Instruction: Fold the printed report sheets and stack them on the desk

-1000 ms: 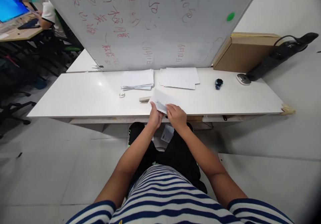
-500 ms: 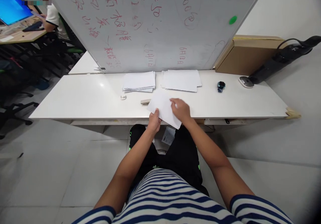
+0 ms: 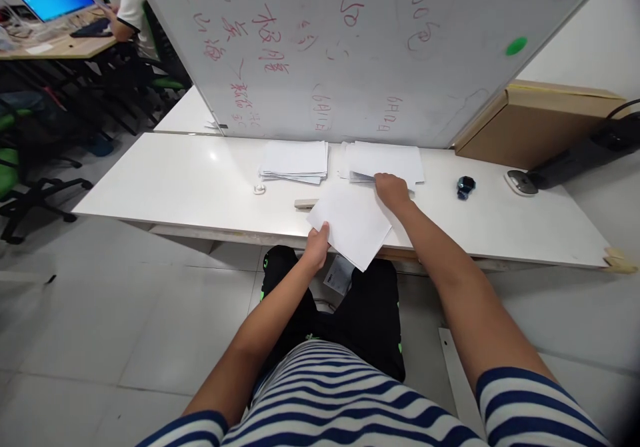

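My left hand (image 3: 317, 247) grips a few white paper sheets (image 3: 353, 223) by their left corner, thumb on top. They hang at a slant over the desk's front edge. My right hand (image 3: 393, 192) is closed at the front edge of the right paper stack (image 3: 390, 157), where a sheet's edge is lifted in its fingers. To the left stands another paper stack (image 3: 294, 158), its edges uneven. A beige stapler (image 3: 303, 204) lies by the held sheets, which appear to cover its right end. A small white object (image 3: 259, 189) sits left of it.
A whiteboard (image 3: 350, 53) with red writing rises behind the white desk (image 3: 200, 180). On the right are a dark watch (image 3: 465, 187), a computer mouse (image 3: 521, 182), a cardboard box (image 3: 540, 123) and a black cylindrical thing (image 3: 575, 153). Another person (image 3: 133, 17) sits far left.
My right hand has left the held sheets and reached forward and right to the right stack, lifting an edge there. My left hand keeps the sheets, now lying flatter. The view has shifted.
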